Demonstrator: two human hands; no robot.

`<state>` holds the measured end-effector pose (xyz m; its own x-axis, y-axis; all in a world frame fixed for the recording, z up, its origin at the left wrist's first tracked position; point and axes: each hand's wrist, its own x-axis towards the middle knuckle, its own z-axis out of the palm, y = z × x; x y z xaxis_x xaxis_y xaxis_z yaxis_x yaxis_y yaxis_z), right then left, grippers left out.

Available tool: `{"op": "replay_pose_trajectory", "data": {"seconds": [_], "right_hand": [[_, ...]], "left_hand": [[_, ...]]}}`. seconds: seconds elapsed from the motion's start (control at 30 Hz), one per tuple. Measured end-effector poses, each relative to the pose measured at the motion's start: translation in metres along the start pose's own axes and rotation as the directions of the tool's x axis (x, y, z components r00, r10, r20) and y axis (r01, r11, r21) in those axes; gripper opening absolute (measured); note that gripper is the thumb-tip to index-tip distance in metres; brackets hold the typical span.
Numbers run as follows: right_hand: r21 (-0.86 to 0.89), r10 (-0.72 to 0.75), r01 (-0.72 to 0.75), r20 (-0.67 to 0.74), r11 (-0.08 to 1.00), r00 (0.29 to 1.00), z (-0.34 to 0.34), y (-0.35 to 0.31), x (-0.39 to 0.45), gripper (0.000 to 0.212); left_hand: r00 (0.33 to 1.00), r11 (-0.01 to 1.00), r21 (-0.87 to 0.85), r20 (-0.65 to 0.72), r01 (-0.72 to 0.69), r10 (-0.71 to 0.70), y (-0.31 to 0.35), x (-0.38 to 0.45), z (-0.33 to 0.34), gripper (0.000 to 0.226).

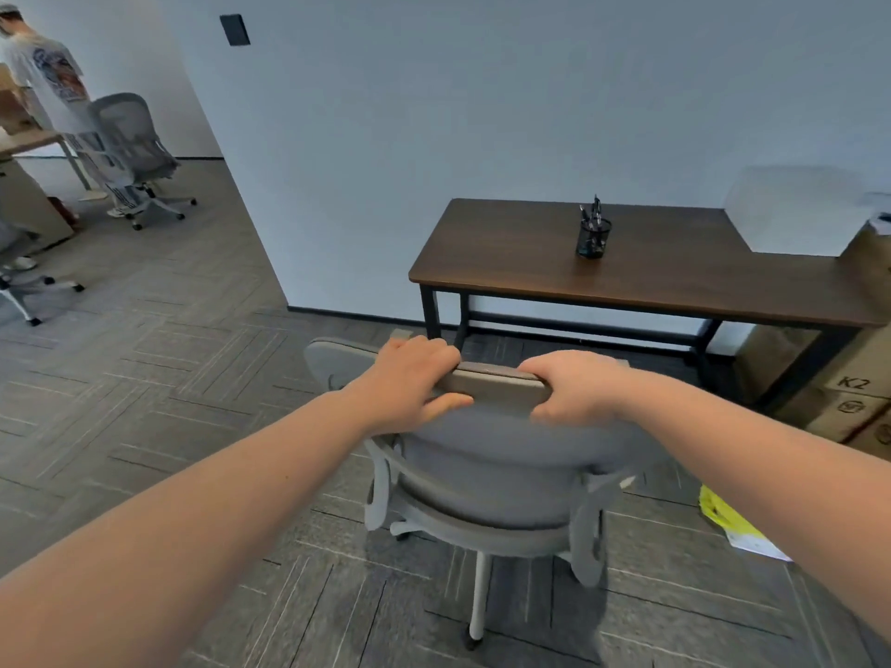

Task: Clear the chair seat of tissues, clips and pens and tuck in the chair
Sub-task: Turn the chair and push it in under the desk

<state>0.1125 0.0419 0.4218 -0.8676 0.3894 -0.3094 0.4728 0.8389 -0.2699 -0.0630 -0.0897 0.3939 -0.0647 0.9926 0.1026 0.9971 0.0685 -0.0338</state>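
Note:
A grey office chair [487, 474] stands on the carpet in front of me, its back turned to me. My left hand [410, 378] and my right hand [573, 385] both grip the top edge of the chair back, fingers curled over it. The seat is hidden behind the backrest, so I cannot tell what lies on it. The dark wooden desk [675, 277] stands against the wall, beyond the chair and to the right, apart from it. A black mesh pen holder [594, 236] with several pens sits on the desk.
Cardboard boxes [853, 392] are stacked at the desk's right end, with a white box [795, 209] on the desktop. A yellow and white sheet [737, 527] lies on the floor to the right. At far left a person [53, 84] stands by another grey chair [135, 147].

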Motion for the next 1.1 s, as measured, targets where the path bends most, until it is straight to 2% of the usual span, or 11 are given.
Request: {"op": "replay_pose_trajectory", "data": {"seconds": [0.07, 0.13, 0.17, 0.23, 0.43, 0.63, 0.83, 1.1], "right_hand": [[-0.036, 0.013, -0.013, 0.012, 0.999, 1.000, -0.001, 0.023, -0.008, 0.013], [-0.061, 0.002, -0.001, 0.011, 0.998, 1.000, 0.002, 0.041, -0.016, 0.012], [-0.074, 0.000, -0.001, -0.008, 0.997, 1.000, 0.003, 0.049, -0.021, 0.012], [-0.124, 0.002, -0.011, -0.073, 0.992, 0.997, 0.005, 0.061, -0.027, 0.011], [-0.190, 0.037, -0.080, -0.218, 0.979, 0.975, 0.010, 0.086, -0.032, 0.027], [-0.183, 0.063, -0.110, -0.242, 0.977, 0.968, 0.004, 0.105, -0.036, 0.030], [-0.166, 0.116, -0.155, -0.222, 0.974, 0.968, -0.001, 0.128, -0.048, 0.023], [-0.146, 0.150, -0.190, -0.249, 0.971, 0.957, -0.006, 0.158, -0.058, 0.033]], "left_hand": [[0.994, 0.998, -0.013, 0.086, -0.064, 0.064, 0.003, 0.008, -0.002, 0.043], [0.981, 0.999, 0.035, 0.194, -0.036, 0.029, 0.003, 0.012, -0.004, 0.052], [0.979, 0.998, 0.068, 0.204, -0.013, -0.001, 0.005, 0.013, -0.003, 0.053], [0.986, 0.994, 0.107, 0.159, 0.028, -0.045, 0.017, 0.016, -0.001, 0.053], [0.992, 0.982, 0.183, 0.107, 0.039, -0.059, 0.039, 0.033, 0.004, 0.061], [0.996, 0.986, 0.167, 0.089, -0.002, -0.013, 0.046, 0.054, 0.006, 0.064], [0.998, 0.987, 0.155, 0.059, -0.041, 0.032, 0.064, 0.076, 0.007, 0.061], [0.997, 0.985, 0.150, 0.015, -0.081, 0.080, 0.075, 0.114, 0.014, 0.067]]}}
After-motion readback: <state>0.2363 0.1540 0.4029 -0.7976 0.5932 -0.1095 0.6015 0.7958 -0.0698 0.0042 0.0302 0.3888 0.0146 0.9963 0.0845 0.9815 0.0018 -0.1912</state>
